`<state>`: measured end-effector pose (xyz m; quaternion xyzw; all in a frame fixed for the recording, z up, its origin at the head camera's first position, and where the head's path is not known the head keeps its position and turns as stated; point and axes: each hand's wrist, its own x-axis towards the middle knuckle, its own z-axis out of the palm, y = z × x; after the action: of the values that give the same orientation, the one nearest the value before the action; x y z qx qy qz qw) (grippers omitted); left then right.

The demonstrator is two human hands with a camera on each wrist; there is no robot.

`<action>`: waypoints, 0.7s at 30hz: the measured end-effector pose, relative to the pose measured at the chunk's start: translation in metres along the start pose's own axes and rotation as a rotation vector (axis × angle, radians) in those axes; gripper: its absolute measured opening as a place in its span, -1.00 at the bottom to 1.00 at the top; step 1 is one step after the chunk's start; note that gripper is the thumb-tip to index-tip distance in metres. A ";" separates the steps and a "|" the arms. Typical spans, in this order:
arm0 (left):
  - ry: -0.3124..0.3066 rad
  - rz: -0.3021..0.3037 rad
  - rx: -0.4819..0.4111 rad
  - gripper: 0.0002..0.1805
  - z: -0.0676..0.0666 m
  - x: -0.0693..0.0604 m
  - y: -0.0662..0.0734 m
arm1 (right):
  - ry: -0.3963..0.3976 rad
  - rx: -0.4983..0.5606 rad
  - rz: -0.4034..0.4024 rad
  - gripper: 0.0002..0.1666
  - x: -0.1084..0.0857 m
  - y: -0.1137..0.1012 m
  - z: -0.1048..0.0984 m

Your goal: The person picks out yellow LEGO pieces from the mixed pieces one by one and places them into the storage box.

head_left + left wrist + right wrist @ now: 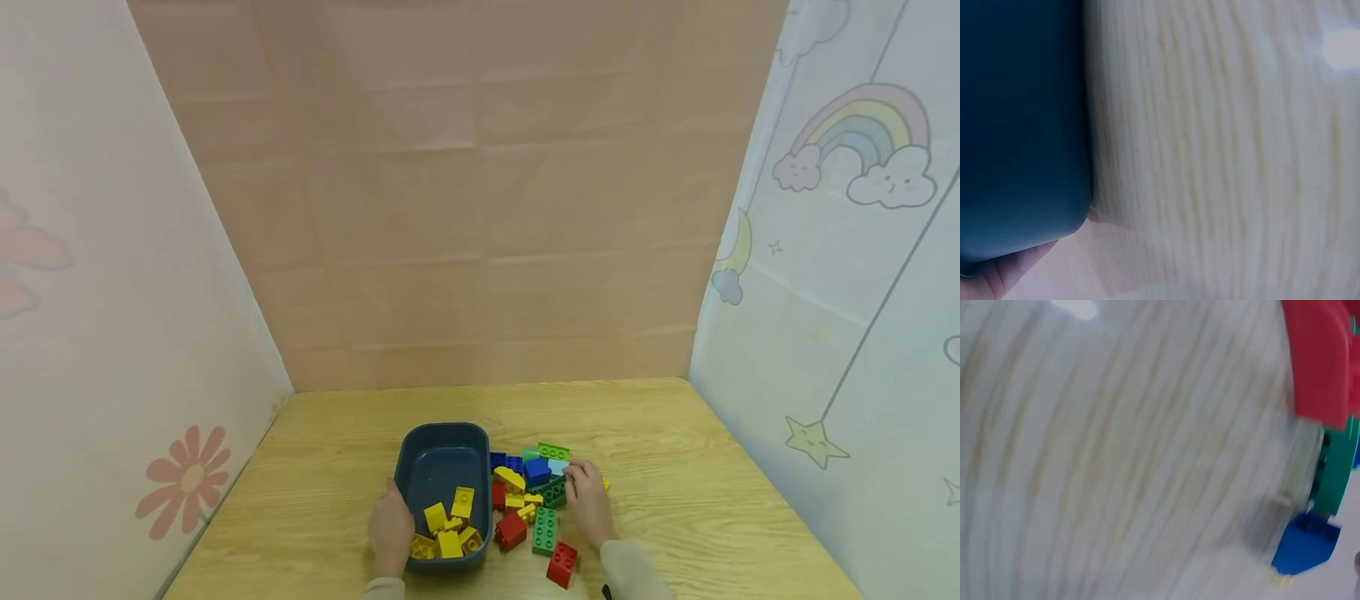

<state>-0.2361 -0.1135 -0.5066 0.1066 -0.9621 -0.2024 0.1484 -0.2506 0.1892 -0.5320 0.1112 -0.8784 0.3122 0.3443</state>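
Observation:
A dark blue-grey plastic bin [438, 457] stands on the table, with several yellow toy bricks [450, 545] inside its near end. My left hand [391, 531] holds the bin's left side; in the left wrist view a finger [1019, 265] shows under the bin's corner. To the right of the bin lies a loose pile of toy bricks. My right hand [588, 504] is at the pile's right side, its fingertips at a light blue brick [558, 467] and close to a dark green brick [553, 492]. Whether they pinch anything is hidden.
Blue [537, 472], red [512, 531], yellow [510, 479] and green bricks [545, 531] lie between the bin and my right hand. One red brick [562, 564] sits nearest me. A yellow brick [606, 483] peeks out beyond the right hand. Paper-covered walls enclose the wooden table [712, 517].

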 end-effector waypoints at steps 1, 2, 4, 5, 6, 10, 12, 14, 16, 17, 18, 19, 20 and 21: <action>0.002 0.003 0.001 -0.42 0.000 0.000 0.000 | 0.005 -0.017 0.007 -0.88 0.000 0.004 -0.001; 0.004 0.006 0.003 -0.42 0.000 0.000 0.000 | 0.012 -0.034 0.009 -0.88 0.000 0.008 -0.002; 0.005 0.008 0.004 -0.43 0.001 0.000 0.000 | 0.028 -0.057 0.005 -0.87 0.000 0.014 -0.004; 0.007 0.008 0.001 -0.43 0.001 0.000 0.000 | 0.033 -0.074 -0.003 -0.86 0.000 0.017 -0.006; 0.007 0.008 0.001 -0.43 0.000 0.000 0.000 | 0.034 -0.090 -0.012 -0.84 -0.001 0.019 -0.007; 0.008 0.004 -0.006 -0.43 0.000 0.001 0.000 | 0.007 -0.138 -0.020 -0.77 -0.003 0.027 -0.013; 0.005 0.003 -0.007 -0.43 0.000 0.001 0.000 | -0.021 -0.141 0.008 -0.76 -0.003 0.030 -0.015; 0.003 -0.002 -0.010 -0.43 -0.001 0.001 0.000 | -0.056 -0.131 0.046 -0.75 -0.003 0.032 -0.017; -0.001 -0.008 -0.010 -0.43 -0.001 0.001 0.000 | -0.097 -0.123 0.083 -0.76 -0.004 0.034 -0.020; -0.002 -0.010 -0.011 -0.43 -0.001 0.001 0.000 | -0.122 -0.119 0.100 -0.75 -0.004 0.035 -0.021; -0.005 -0.012 -0.011 -0.43 -0.001 0.001 0.000 | -0.148 -0.121 0.118 -0.76 -0.004 0.036 -0.022; -0.005 -0.014 -0.013 -0.43 0.000 0.001 0.000 | -0.177 -0.125 0.138 -0.77 -0.004 0.036 -0.023; -0.005 -0.016 -0.014 -0.43 0.000 0.000 0.000 | -0.205 -0.127 0.162 -0.78 -0.004 0.037 -0.025; -0.004 -0.013 -0.011 -0.43 0.000 0.000 0.000 | -0.235 -0.129 0.184 -0.80 -0.003 0.038 -0.026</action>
<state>-0.2363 -0.1141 -0.5066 0.1118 -0.9605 -0.2090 0.1458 -0.2497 0.2348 -0.5373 0.0436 -0.9373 0.2703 0.2157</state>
